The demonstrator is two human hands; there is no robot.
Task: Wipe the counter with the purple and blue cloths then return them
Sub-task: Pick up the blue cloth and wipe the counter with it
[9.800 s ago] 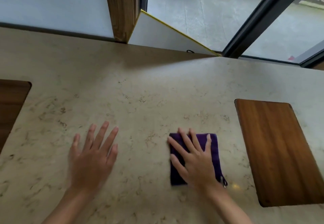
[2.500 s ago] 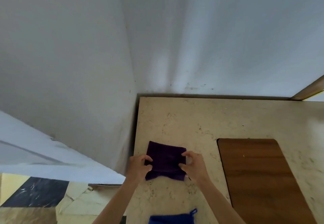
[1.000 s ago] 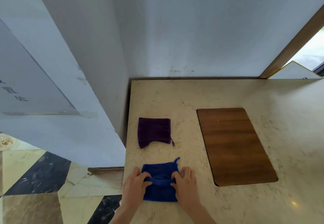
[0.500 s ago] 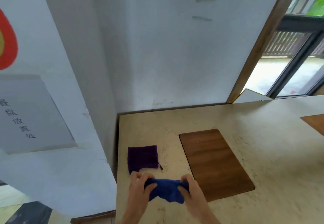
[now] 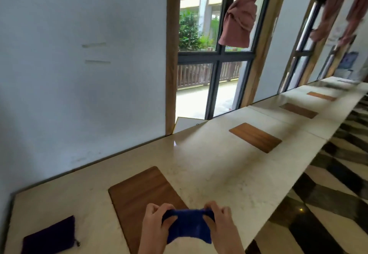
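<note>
Blue cloth (image 5: 188, 226) held over wooden inlay (image 5: 139, 194); purple cloth (image 5: 49, 235) left.

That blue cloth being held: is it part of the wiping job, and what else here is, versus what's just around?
Part of the job:
blue cloth, gripped by the left hand and right hand
purple cloth, lying flat
counter

Just around:
wooden inlays
tied-back curtain
window

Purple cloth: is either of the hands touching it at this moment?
No. The purple cloth lies alone on the counter at far left, while the left hand and right hand both grip the blue cloth.
</note>
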